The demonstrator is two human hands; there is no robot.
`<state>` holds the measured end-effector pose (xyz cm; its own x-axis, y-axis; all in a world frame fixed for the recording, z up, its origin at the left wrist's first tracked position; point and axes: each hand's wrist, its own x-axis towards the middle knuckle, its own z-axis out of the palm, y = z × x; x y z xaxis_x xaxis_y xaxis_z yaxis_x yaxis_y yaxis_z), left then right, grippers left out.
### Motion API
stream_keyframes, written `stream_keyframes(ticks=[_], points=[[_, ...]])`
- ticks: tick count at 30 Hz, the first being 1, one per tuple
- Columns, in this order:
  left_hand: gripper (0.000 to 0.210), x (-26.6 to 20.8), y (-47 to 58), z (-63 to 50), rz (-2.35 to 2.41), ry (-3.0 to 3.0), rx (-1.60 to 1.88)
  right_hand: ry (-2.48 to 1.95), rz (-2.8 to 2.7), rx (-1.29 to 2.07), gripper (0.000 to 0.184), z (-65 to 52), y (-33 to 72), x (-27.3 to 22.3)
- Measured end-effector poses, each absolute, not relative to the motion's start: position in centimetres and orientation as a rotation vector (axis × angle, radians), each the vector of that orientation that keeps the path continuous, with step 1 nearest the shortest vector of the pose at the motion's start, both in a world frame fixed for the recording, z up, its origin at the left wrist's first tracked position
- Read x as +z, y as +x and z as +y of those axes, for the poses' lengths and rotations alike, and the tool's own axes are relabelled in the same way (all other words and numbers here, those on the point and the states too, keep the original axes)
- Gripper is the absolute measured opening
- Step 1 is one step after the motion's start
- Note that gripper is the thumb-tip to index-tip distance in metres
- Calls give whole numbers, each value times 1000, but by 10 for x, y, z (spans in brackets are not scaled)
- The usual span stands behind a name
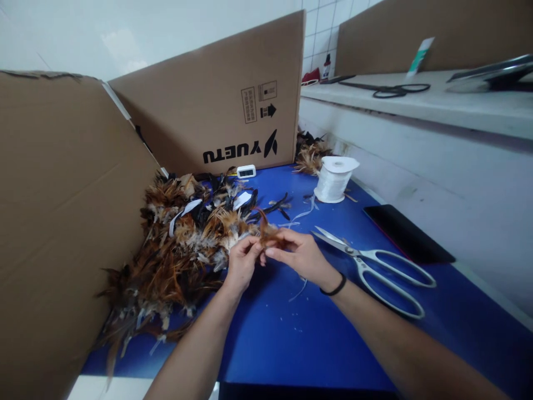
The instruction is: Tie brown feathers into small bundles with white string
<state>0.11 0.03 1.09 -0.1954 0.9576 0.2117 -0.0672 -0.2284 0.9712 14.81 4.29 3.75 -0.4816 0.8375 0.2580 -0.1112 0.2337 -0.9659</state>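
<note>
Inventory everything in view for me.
feathers: many, brown, black, white, mostly left
table: one, blue, beneath
cardboard panels: three, brown, left, back, upper right
spool: one, white, back right
scissors: two, silver on table, dark on shelf
slab: one, black, table right
gadget: one, white, table back
paper slips: two, white, among feathers
shelf: one, white, right
tube: one, green-white, shelf
bottle: one, dark, by tiles
wristband: one, black, right wrist
left hand, right hand: two, bare, centre
</note>
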Motion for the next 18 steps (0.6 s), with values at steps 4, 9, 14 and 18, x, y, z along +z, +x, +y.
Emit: stream_keyframes(ticks=[4, 9, 14, 18], points=[[21, 11, -1, 1, 1214, 1262, 1603, -693, -1664, 1353, 14, 43, 147, 37], [19, 11, -1, 1, 1219, 1306, 1611, -699, -1649, 1358, 16, 43, 147, 35], [17, 11, -5, 3, 1248, 1207, 1725, -779, -1646, 1355, 17, 45, 147, 33], [21, 20, -14, 7, 1215, 1036, 1911, -850, -1678, 1273, 12, 50, 146, 27]])
